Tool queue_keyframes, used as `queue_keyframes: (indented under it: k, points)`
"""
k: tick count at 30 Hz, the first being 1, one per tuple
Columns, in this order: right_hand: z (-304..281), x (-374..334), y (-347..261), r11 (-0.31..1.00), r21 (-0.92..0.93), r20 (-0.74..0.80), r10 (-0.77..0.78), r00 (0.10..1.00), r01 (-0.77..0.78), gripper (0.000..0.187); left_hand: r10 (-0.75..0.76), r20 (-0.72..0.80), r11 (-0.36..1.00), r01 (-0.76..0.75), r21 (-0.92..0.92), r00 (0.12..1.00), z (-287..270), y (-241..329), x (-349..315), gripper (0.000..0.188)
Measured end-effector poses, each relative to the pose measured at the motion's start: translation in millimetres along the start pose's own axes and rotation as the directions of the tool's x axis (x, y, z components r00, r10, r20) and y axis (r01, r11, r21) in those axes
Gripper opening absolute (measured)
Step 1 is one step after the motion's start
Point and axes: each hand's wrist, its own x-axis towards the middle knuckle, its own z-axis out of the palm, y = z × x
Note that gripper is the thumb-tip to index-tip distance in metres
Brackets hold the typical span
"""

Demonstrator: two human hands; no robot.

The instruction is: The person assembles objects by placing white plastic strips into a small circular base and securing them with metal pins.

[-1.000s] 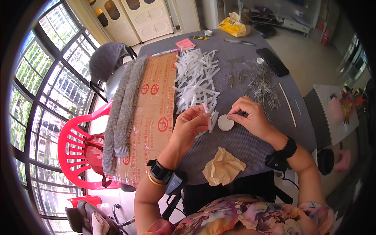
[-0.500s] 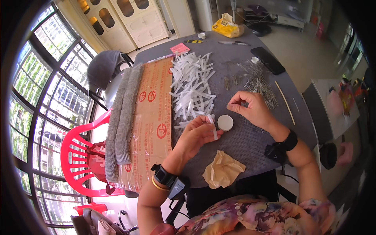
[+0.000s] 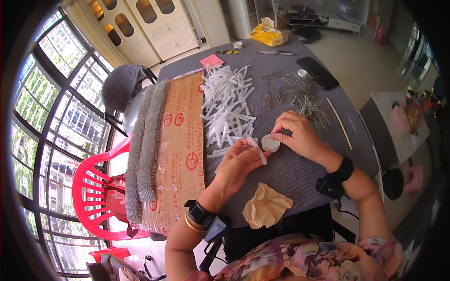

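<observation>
A short white strip [image 3: 260,153] is pinched in my left hand [image 3: 238,165], its lower end sticking out past the fingers. Against those fingertips stands a small round white tub [image 3: 270,144]. My right hand [image 3: 300,135] has thumb and forefinger pressed together over the tub's right side; whatever they grip, perhaps something thin, is too small to make out. Beyond my left hand lies a long heap of similar white strips [image 3: 227,105]. Past my right hand is a scattered pile of thin metal wires [image 3: 309,107].
Crumpled brown paper [image 3: 267,206] lies near the table's front edge. Left is a taped cardboard box [image 3: 180,140] bearing rows of grey bundled strips [image 3: 152,140]. A thin wooden stick [image 3: 339,122], a black phone-like slab [image 3: 318,73] and a yellow bag [image 3: 268,35] are on the table.
My right hand has moved left and down, bringing its fingertips to the white tub. The strip in my left hand has tilted slightly.
</observation>
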Motion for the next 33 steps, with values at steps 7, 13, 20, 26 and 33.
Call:
queue_keyframes:
  k: [7, 13, 20, 26, 33]
  points:
    - [1, 1, 1, 1.0, -0.005, -0.024, 0.016, 1.0, -0.016, 0.012, 0.054, 0.004, 0.998, -0.053, -0.025, 0.999, -6, -6, 5, 0.013]
    - [4, 1, 3, 1.0, -0.001, -0.044, 0.007, 0.999, -0.007, 0.013, 0.053, 0.026, 0.997, -0.052, -0.05, 0.998, -5, -6, 4, 0.01]
    - [7, 0, 7, 1.0, -0.018, -0.02, -0.006, 1.0, 0.006, 0.012, 0.098, -0.008, 0.995, -0.098, 0.011, 0.995, -5, -7, 1, 0.01]
    - [7, 0, 8, 1.0, -0.005, -0.033, -0.012, 0.999, 0.011, 0.013, 0.104, -0.055, 0.989, -0.097, 0.107, 0.993, -3, -7, -7, 0.02]
    - [4, 2, 6, 0.998, 0.06, -0.061, -0.01, 0.998, 0.014, 0.012, 0.071, -0.073, 0.996, -0.068, 0.053, 0.995, -4, -7, -7, 0.029]
